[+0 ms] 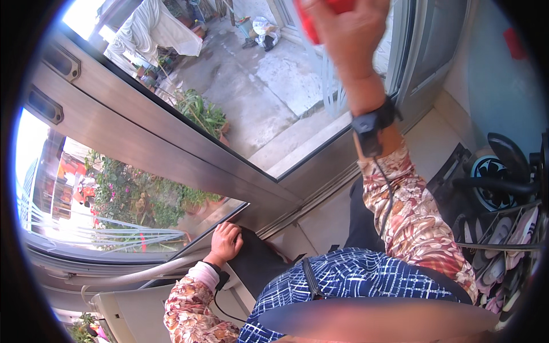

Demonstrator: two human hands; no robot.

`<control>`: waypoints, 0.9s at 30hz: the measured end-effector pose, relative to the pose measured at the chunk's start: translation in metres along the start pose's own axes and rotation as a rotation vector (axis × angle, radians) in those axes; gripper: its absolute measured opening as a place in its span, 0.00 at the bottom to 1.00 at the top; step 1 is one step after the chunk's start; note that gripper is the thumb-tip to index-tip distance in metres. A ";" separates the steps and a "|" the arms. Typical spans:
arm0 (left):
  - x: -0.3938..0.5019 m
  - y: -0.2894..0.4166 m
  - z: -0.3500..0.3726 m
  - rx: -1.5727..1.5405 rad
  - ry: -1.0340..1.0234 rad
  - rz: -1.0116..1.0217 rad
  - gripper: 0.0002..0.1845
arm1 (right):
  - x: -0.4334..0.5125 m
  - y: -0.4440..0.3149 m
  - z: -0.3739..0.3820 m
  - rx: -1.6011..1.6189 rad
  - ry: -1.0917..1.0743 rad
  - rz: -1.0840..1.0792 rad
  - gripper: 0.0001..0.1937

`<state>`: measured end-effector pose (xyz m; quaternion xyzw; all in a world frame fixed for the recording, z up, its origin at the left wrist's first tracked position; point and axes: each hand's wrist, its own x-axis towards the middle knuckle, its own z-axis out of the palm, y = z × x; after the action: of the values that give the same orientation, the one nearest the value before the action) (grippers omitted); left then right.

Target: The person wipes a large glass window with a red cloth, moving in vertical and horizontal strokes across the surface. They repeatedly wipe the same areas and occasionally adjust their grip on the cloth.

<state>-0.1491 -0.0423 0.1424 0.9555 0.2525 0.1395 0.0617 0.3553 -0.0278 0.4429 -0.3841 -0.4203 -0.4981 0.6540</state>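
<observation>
My right hand [358, 43], raised at the top of the view, grips a red object [309, 21] that the frame's edge partly cuts off; its kind is unclear. It is in front of a tall glass pane [257, 90] in a metal-framed door [223, 158]. Whether the red object touches the glass cannot be told. My left hand [226, 243] is low on the left, by my dark-trousered knee [259, 259], its fingers curled together with nothing seen in them. Both wrists wear black straps with cables. Pale streaks show at both panes.
A shoe rack [493, 253] with several shoes stands at right, below black tubular equipment [497, 185]. A whitish appliance [133, 313] and a corrugated hose [141, 274] are at lower left. Beyond the glass lie a concrete yard [240, 85], potted plants [199, 111] and hanging white cloth [150, 30].
</observation>
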 end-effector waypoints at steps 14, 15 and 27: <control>0.000 0.006 -0.004 -0.023 0.019 -0.021 0.07 | -0.024 -0.022 0.007 0.155 -0.111 0.019 0.33; -0.005 0.006 -0.004 -0.012 0.028 -0.030 0.07 | -0.023 0.002 -0.003 0.128 -0.119 0.115 0.37; -0.038 -0.010 -0.010 0.017 0.062 -0.100 0.09 | -0.112 0.206 -0.047 -0.215 0.133 0.847 0.31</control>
<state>-0.1886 -0.0520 0.1412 0.9374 0.3029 0.1639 0.0526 0.5472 0.0088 0.3048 -0.5554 -0.1287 -0.2504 0.7825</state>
